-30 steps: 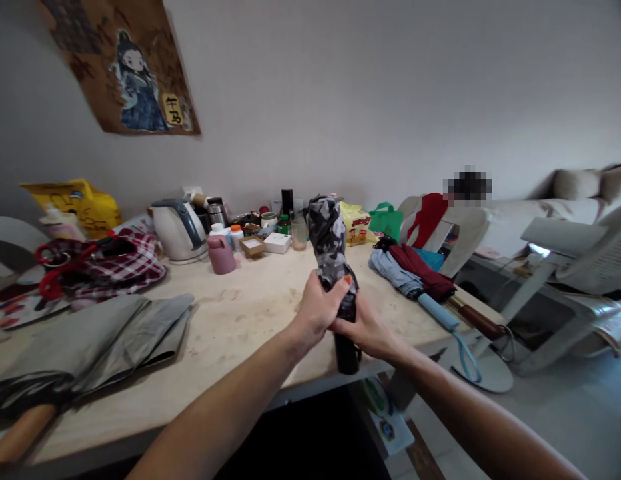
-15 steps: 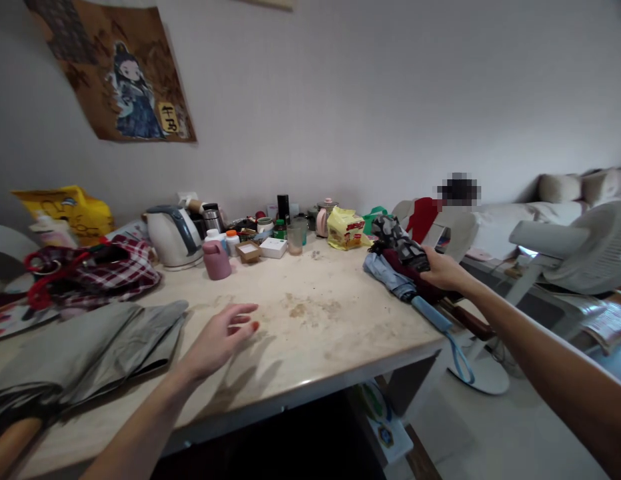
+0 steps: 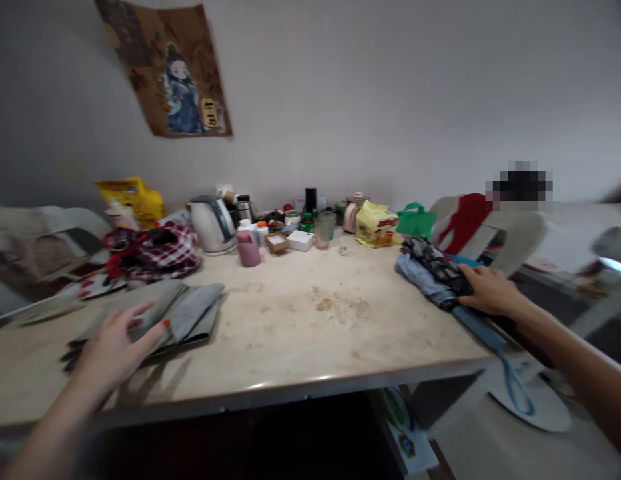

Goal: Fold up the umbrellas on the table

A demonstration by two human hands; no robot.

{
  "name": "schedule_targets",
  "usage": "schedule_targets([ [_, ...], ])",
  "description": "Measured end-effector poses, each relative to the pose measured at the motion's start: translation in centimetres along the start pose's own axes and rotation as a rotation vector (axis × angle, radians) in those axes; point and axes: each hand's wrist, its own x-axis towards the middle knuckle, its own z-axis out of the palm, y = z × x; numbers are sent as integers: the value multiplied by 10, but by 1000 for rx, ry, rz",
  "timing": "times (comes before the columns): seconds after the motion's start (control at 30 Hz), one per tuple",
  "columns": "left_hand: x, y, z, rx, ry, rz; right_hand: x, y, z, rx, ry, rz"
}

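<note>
The left hand (image 3: 113,340) is spread over the grey umbrella (image 3: 193,312) near the desk (image 3: 290,333)'s front edge; the right hand (image 3: 490,291), grip unclear, touches the camouflage umbrella (image 3: 437,264) by the right edge.

The scene is dim and softly lit, the wall (image 3: 340,100) shading to dark grey in the upper corners. Pale glints sit along the front edge of the table (image 3: 285,340) at lower centre, and a small bright patch glares at far right. Faint shadows fall beside the left hand (image 3: 113,343) at lower left; below the tabletop it is nearly black. Blur softens that hand and both side edges. The poster (image 3: 175,73), upper left, looks slanted and stretched. Coarse pixels mask a person's head (image 3: 523,185) at right.
</note>
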Motion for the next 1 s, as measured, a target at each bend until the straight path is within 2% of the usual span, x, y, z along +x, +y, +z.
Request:
schedule_targets([
  [0.1,-9,-20,-1,328,-1,-117,2,-10,4,-127,161,46],
  [0.17,-16,-32,4,420,-14,-143,6,-23,10,-162,272,-7],
  [0.37,-34,-54,16,445,-58,-150,8,-81,22,-27,439,-372],
  [0.43,-36,-57,14,420,-82,-163,9,-101,24,67,432,-459],
  [0.63,-32,-66,8,360,-160,-214,6,-154,31,286,252,-573],
  [0.77,-36,-67,6,270,-70,-214,1,-176,40,389,204,-613],
  [0.9,-39,-48,-10,173,20,-223,-1,-183,45,462,171,-682],
  [1.0,-33,-22,-38,125,75,-133,-3,-186,37,505,152,-715],
])
